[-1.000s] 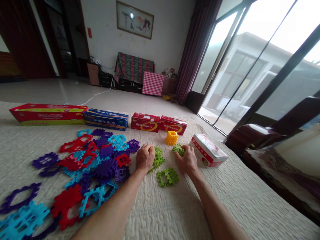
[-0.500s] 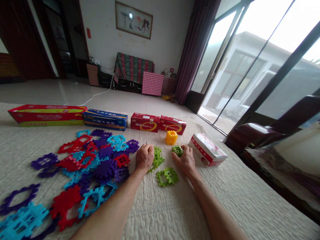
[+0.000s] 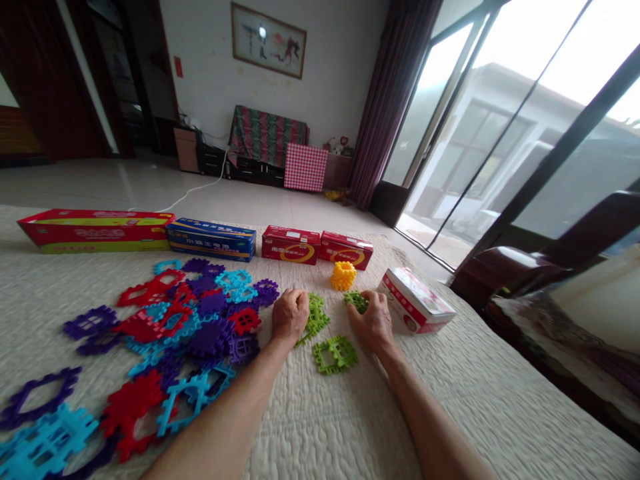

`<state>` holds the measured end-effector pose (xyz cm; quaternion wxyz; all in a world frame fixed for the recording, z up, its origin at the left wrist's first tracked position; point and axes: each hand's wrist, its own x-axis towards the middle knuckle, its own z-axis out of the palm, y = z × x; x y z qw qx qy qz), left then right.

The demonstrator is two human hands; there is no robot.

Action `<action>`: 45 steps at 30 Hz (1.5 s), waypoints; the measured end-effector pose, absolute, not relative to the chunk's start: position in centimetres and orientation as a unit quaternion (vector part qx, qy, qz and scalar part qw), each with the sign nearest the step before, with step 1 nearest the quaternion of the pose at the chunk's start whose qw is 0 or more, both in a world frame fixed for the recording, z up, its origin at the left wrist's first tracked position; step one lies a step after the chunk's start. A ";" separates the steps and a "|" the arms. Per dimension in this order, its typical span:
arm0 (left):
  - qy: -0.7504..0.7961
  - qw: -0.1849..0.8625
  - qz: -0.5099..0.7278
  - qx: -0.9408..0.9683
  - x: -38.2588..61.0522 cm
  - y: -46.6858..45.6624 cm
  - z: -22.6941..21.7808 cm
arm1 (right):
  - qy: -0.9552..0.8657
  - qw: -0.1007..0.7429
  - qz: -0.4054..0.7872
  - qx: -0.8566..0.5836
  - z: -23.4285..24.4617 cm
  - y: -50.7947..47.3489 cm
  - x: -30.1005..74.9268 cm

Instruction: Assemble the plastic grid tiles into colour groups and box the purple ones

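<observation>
My left hand [image 3: 290, 315] is closed, fingers curled against the left edge of a green toothed building piece [image 3: 316, 317]; its fingertips are partly hidden. My right hand [image 3: 373, 320] has thumb and fingers closed round another green building piece [image 3: 355, 300], which it partly covers. Between my forearms lies a green square frame piece [image 3: 335, 354], touched by neither hand. A yellow cube [image 3: 343, 275] built of toothed pieces stands just beyond my hands.
Red, purple and blue building pieces [image 3: 205, 333] lie heaped on the quilted cover [image 3: 320, 427] to my left. Along the back stand a long red-green box [image 3: 100, 233], a blue box [image 3: 211, 240] and two red boxes [image 3: 291, 245]. A white-red box [image 3: 416, 301] sits at right.
My right thumb and fingers have shifted slightly over the green piece, and that piece has turned a little. My left hand has stayed almost in place.
</observation>
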<state>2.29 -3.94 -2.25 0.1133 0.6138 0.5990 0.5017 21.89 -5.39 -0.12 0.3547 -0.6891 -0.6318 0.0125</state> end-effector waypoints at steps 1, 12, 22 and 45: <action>0.599 0.115 0.501 0.614 2.3 -3.9 -2.3 | -0.631 0.360 0.013 -0.687 -0.1 -5.3 21.9; 0.602 0.121 0.494 0.616 2.3 -4.0 -2.2 | -0.587 0.376 0.007 -0.716 -0.7 -4.8 22.1; 0.598 0.119 0.500 0.615 2.2 -4.0 -2.2 | -0.620 0.350 0.024 -0.702 -1.2 -4.9 22.0; 0.595 0.125 0.509 0.609 2.3 -3.8 -2.4 | -0.676 0.368 -0.022 -0.639 -1.1 -4.8 23.0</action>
